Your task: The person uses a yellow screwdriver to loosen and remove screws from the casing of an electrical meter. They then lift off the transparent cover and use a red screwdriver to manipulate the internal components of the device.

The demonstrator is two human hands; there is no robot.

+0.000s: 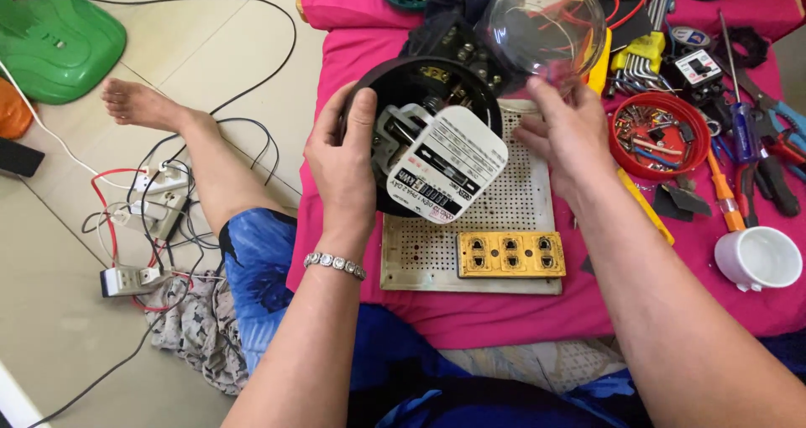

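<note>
From my remote seat I look down on a white perforated board (520,201) lying on the pink cloth (504,310), a yellow three-socket strip (510,254) on its near edge. Above it my left hand (342,163) wraps the left rim of a round black electric meter (420,134), thumb and fingers curled and closed on it, the meter tilted so its white faceplate (457,163) faces me. My right hand (571,134) pinches the lower edge of the clear dome cover (544,25), held just beside the meter's upper right and tipped away from it. To the right sit a red bowl (659,134) of small parts, screwdrivers (739,126) and a white cup (758,258); farther back, wires and hex keys (634,67)
</note>
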